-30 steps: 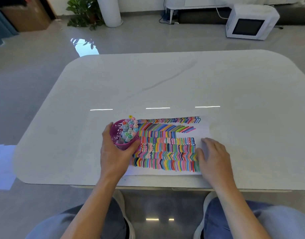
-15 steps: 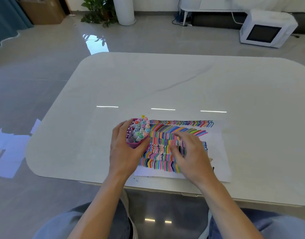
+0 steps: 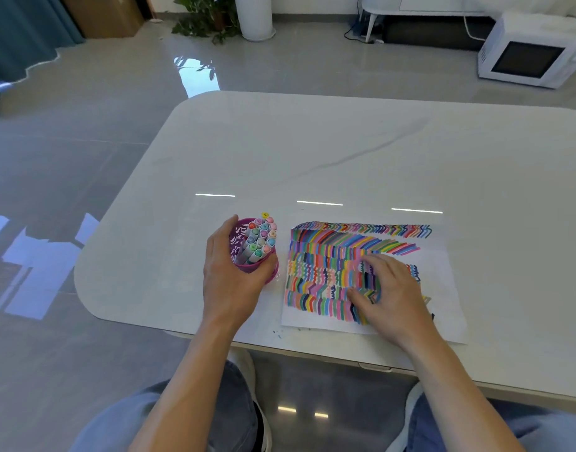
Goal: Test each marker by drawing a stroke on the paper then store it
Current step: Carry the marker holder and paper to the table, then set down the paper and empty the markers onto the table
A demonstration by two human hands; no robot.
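A purple mesh cup point(image 3: 238, 239) full of several pastel-capped markers point(image 3: 262, 236) stands on the white table point(image 3: 345, 151), just left of the paper. My left hand point(image 3: 229, 278) grips the cup from its near side, thumb and fingers curled round it. The white paper point(image 3: 443, 282) is covered with rows of coloured strokes. My right hand point(image 3: 389, 291) lies on the paper's lower middle with fingers spread and bent, pressing it. A dark marker end point(image 3: 432, 316) peeks out at that hand's right edge.
The table's near edge point(image 3: 312, 352) runs just below the paper, with my knees under it. On the floor beyond stand a white microwave point(image 3: 528, 57), a potted plant point(image 3: 205, 17) and a white cylinder point(image 3: 254, 14).
My left hand has slid the cup to the left, off the paper, opening a gap between them. My right hand moved from the paper's right edge onto its middle.
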